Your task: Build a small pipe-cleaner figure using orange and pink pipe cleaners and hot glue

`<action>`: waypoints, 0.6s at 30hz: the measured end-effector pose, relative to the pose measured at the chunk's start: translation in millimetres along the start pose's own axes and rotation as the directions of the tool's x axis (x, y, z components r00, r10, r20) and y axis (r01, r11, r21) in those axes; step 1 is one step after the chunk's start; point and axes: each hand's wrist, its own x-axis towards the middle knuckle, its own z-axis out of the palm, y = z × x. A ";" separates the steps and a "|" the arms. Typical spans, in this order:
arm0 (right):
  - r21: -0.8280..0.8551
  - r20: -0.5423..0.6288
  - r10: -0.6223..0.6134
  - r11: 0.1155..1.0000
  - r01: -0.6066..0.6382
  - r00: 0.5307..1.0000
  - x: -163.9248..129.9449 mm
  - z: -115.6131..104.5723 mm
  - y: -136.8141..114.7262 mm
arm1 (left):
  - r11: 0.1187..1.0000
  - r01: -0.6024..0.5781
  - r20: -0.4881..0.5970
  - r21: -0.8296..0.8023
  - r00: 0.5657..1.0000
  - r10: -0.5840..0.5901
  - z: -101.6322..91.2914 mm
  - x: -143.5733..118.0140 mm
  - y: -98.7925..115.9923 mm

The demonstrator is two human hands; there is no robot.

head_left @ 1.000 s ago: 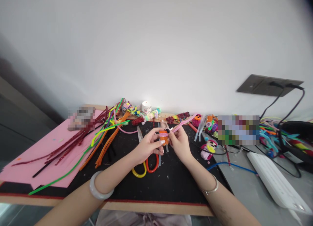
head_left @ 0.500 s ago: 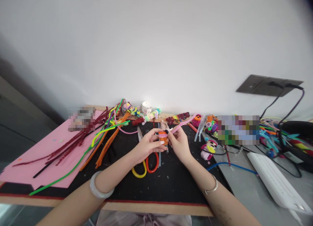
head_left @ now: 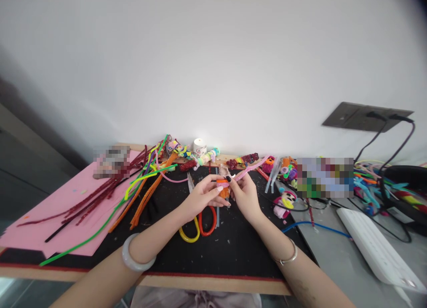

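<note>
White wall fills the upper half of the head view; below it a black mat point(head_left: 233, 250) covers the desk, with one pink sheet point(head_left: 50, 214) at lower left. At the centre of the frame the left hand point(head_left: 200, 201) pinches a small orange piece point(head_left: 224, 190) between thumb and fingertips, just above the mat. The right hand point(head_left: 245, 194) meets it there — its fingers pinch one pink pipe cleaner point(head_left: 250, 168) that runs up and to the right. One pair of scissors point(head_left: 198, 226), with one yellow and one orange handle, lies under the hands. Two bracelets — one per wrist.
</note>
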 end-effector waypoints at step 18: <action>-0.152 0.033 -0.096 0.983 0.100 0.995 -0.7 -4.1 0.6 | 0.975 -0.113 -0.071 0.190 0.989 0.128 2.8 -0.2 2.4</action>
